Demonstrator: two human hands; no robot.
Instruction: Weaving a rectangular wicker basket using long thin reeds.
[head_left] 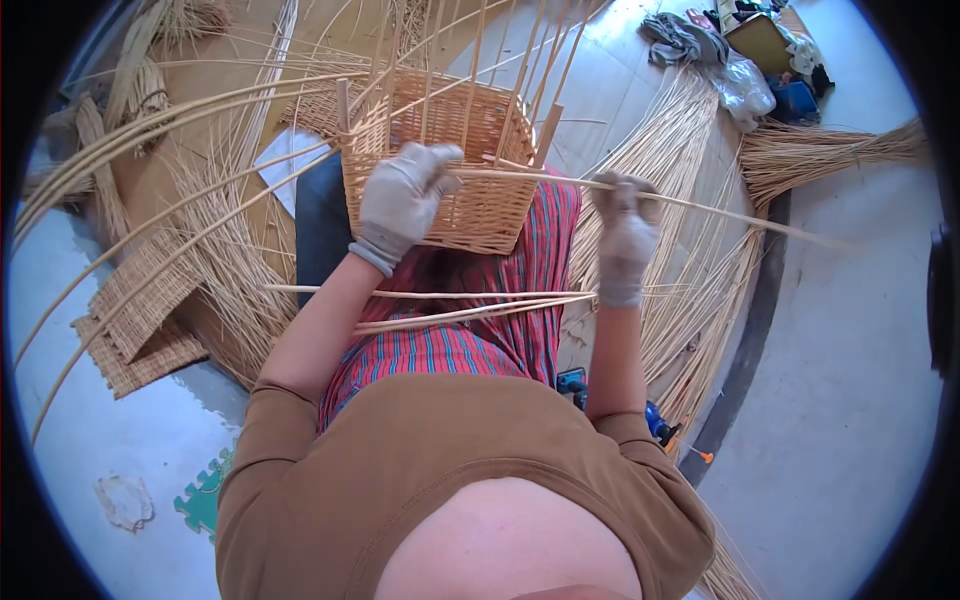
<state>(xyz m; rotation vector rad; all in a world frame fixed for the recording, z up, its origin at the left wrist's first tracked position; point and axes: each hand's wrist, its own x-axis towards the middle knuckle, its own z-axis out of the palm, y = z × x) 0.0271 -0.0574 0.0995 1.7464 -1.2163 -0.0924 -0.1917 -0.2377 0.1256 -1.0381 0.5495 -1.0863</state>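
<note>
A woven wicker basket (490,215) with tall upright stakes (430,60) rests on my lap, tilted. My left hand (400,205), in a pale work glove, is at the basket's near wall, with its fingers closed at one end of a thin wicker rod (530,174). To the right of the basket, my right hand (625,245), also gloved, is closed round the same rod. Its fingers are slightly blurred. Past that hand, the rod's tip stretches out to the right. Below both hands, several loose rods (470,310) lie across my lap on a striped cloth (430,350).
Long rods (130,140) arc out to the left. Bundles of thin canes (660,140) spread over the floor at right, with another bundle (830,150) farther out. Woven squares (145,300) lie at left. A plastic bag (745,90) and a box (765,45) stand at far right.
</note>
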